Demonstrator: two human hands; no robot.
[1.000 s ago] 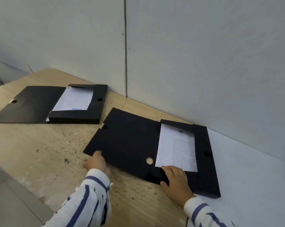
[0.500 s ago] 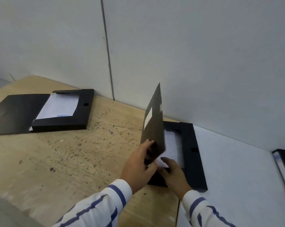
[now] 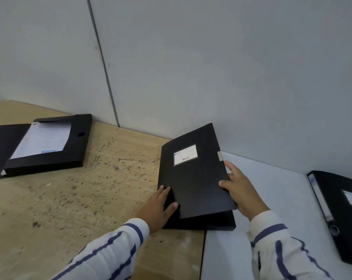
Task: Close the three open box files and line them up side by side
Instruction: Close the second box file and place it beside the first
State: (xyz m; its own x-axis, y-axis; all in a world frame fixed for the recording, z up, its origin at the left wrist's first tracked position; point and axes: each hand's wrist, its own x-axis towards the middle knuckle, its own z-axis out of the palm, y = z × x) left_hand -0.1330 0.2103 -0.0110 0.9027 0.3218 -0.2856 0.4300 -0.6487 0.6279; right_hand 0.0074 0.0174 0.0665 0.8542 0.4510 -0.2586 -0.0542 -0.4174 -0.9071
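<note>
Head view: a black box file (image 3: pixel 193 178) is seen at the middle, lying across the seam between the wooden table (image 3: pixel 70 209) and the white table (image 3: pixel 272 199). Its cover is folded down but not fully flat; the edge at 5 o'clock is raised a little. The left hand (image 3: pixel 157 209) is laid on the corner at 7 o'clock, fingers spread and flat. The right hand (image 3: pixel 239 190) is curled around the edge at 3 o'clock, thumb on top. An open box file (image 3: pixel 49 146) with paper (image 3: pixel 43 140) inside is found at 9 o'clock, well apart. A closed black binder (image 3: pixel 340 215) lies at 3 o'clock.
</note>
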